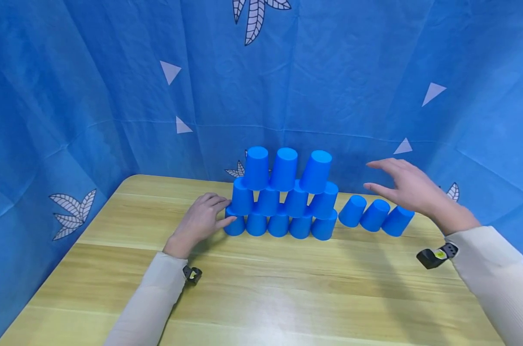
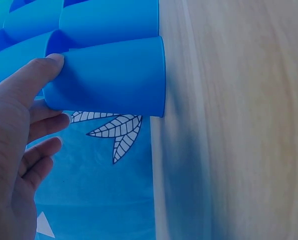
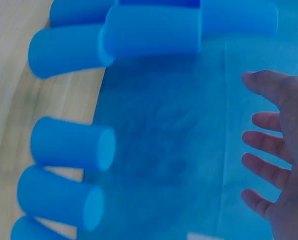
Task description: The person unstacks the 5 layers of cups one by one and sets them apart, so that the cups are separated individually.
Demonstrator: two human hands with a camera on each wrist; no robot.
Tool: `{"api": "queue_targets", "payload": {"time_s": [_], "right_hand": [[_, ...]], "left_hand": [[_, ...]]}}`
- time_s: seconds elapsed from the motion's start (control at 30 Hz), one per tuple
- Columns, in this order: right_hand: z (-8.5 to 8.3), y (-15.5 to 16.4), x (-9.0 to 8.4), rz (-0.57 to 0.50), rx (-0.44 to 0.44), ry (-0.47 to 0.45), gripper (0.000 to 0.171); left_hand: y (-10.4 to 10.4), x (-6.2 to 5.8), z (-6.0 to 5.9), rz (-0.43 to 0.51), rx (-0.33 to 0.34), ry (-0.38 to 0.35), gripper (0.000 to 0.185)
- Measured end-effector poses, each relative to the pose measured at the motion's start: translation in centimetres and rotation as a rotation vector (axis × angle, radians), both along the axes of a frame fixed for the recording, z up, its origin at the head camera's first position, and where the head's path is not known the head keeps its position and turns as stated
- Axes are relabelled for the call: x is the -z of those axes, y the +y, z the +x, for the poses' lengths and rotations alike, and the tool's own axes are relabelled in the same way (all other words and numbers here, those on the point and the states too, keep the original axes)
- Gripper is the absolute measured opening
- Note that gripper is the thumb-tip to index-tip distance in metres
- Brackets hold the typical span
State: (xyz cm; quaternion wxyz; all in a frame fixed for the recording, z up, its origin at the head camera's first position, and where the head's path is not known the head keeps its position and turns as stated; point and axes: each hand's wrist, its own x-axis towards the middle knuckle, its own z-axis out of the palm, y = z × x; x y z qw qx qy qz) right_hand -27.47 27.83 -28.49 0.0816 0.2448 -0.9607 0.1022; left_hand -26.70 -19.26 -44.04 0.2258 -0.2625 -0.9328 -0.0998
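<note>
Upside-down blue cups stand in a three-row stack, with several in the bottom row (image 1: 278, 226), several in the middle row (image 1: 268, 202) and three in the top row (image 1: 284, 170). At the stack's left end, my left hand (image 1: 202, 218) holds the outermost bottom cup (image 2: 109, 77), thumb on its near side and fingers partly hidden behind it. My right hand (image 1: 410, 185) hovers in the air right of the stack, fingers spread and thumb apart, holding nothing. Below it, three loose cups (image 1: 375, 215) stand upside down in a line.
The stack stands near the back edge of a light wooden table (image 1: 252, 283). A blue curtain (image 1: 352, 86) with white leaf and triangle prints hangs close behind and at both sides.
</note>
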Motion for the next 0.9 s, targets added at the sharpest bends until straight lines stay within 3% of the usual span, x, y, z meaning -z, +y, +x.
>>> {"api": "queue_targets", "payload": {"time_s": [0.57, 0.9], "right_hand": [[-0.2, -7.3, -3.6, 0.009, -0.098, 0.025, 0.063], [-1.0, -9.7, -3.9, 0.038, -0.106, -0.004, 0.068]], "left_hand": [[-0.1, 0.0, 0.0, -0.005, -0.004, -0.002, 0.051], [-0.1, 0.1, -0.1, -0.005, 0.009, 0.020, 0.051]]}}
